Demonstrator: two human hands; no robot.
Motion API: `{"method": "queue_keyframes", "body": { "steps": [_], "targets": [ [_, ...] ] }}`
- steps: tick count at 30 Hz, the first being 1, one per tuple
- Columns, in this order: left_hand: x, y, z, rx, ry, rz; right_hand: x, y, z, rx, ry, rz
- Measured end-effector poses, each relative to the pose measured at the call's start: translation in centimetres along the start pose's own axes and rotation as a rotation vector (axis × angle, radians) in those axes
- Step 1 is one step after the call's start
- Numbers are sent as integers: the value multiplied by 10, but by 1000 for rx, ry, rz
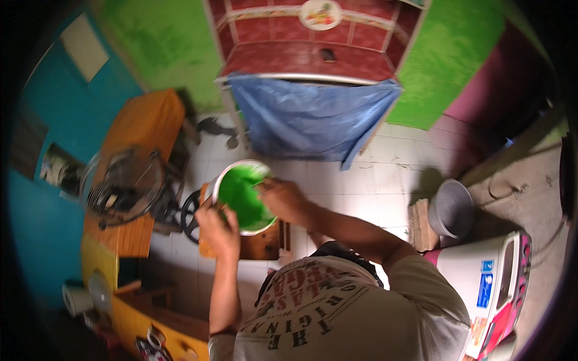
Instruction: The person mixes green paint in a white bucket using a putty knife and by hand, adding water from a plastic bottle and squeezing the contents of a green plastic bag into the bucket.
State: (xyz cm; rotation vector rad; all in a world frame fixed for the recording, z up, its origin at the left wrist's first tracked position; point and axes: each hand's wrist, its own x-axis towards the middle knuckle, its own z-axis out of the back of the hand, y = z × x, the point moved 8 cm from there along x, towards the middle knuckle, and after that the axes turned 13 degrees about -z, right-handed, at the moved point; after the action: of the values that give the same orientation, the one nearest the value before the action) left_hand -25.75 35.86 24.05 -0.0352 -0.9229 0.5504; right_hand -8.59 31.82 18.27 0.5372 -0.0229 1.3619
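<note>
A white-rimmed bucket [248, 162] stands on a small wooden stool [260, 244] in front of me. Bright green fills the view into it; whether this is all thick liquid or partly coated wall, I cannot tell. My left hand [218, 231] grips the bucket's near-left rim, thumb and fingers bent against the edge. From the right, my right hand [284, 198] reaches over the opposite rim, its fingers closed and slightly blurred. Whatever it holds, if anything, is hidden by the hand and the green inside.
Left of the bucket stands a black fan [123, 186] against an orange wooden table [141, 120]. A red-tiled counter [289, 57] with a blue cloth [313, 117] is ahead. To the right are a grey tub [451, 207] and a white-and-pink appliance [481, 283].
</note>
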Motion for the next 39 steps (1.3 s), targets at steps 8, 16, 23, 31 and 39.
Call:
{"method": "queue_keyframes", "body": {
  "steps": [8,16,23,31,39],
  "targets": [
    [6,-1,-8,-62,-24,-25,-24,2,6,212,160,-134],
    [7,-4,-9,-51,-34,-37,-24,9,-2,445,308,-220],
    [8,-4,-7,-57,-36,-41,-10,-7,10,482,242,-235],
    [9,-3,-8,-47,-7,-43,10,8,36,129,-95,45],
    [6,3,-11,-77,-17,-11,-4,3,11,11,58,42]
  ]
}}
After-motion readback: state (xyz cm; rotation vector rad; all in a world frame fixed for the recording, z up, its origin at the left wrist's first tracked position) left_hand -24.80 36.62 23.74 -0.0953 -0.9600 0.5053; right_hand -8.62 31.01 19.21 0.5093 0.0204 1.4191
